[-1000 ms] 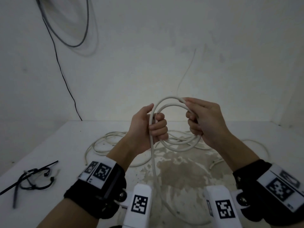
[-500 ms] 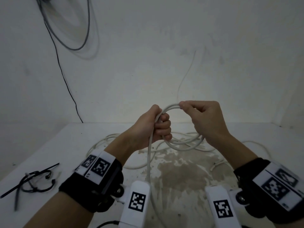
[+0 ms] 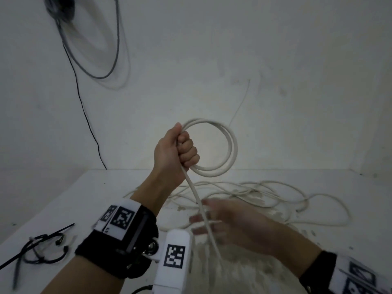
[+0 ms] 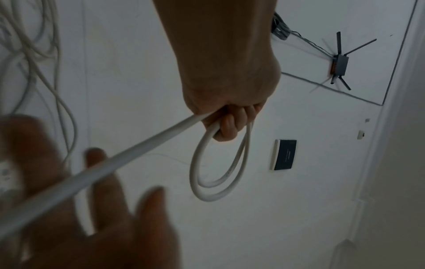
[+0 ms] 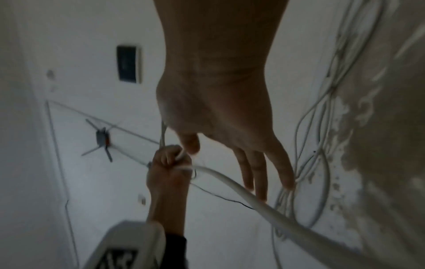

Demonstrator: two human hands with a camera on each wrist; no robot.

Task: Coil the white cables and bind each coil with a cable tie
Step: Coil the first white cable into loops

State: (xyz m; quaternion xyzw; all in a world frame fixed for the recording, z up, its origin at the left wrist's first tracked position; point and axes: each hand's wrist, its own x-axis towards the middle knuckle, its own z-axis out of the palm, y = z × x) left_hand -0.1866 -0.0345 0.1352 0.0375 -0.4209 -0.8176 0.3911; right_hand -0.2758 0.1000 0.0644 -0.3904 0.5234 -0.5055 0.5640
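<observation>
The coil (image 3: 214,147) is now clamped alone in the left hand (image 3: 176,149), raised above the bench (image 3: 63,198). It has been released by the right hand (image 3: 229,221), whose grip, fingers spread, is lowered beside the trailing cable (image 3: 199,204), seemingly so another loop can be drawn.

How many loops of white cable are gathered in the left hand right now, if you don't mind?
2 loops, side by side, in the left hand; its grip may hide more.

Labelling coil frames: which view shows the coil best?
Head: the coil shows as a full round loop gripped by the left hand. Left wrist sees it foreshortened; right wrist shows only a sliver above the fist.
</observation>
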